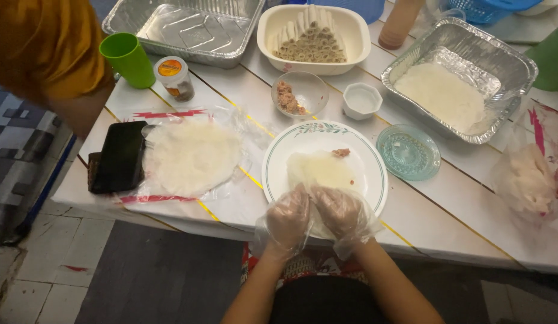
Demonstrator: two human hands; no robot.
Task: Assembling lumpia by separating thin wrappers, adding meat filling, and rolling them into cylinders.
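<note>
Centrally, a white plate (324, 141) with a green rim was set at the near edge of the white slatted tabletop (447, 198), close enough for both hands to work over it. A translucent wrapper (324, 171) was laid flat on the plate, a small bit of pinkish filling (341, 153) left at its far side. The left hand (288, 217) and right hand (340, 211), each covered by a loose clear plastic glove, were held side by side, fingers curled down onto the wrapper's near edge, pinching it; whether a roll was enclosed beneath them could not be told. A glass bowl of minced filling (291, 96) and a small white cup (361, 99) were kept just beyond the plate, within easy reach. A stack of round wrappers (192, 157) was kept on clear plastic to the left, beside a black pouch (119, 157). Finished rolls (310, 37) were stacked in a cream dish further back. A foil tray (513, 60) with white sheets and an upturned green glass saucer (408, 152) were placed to the right. Another person's orange sleeve (45, 42) was recorded at upper left.
</note>
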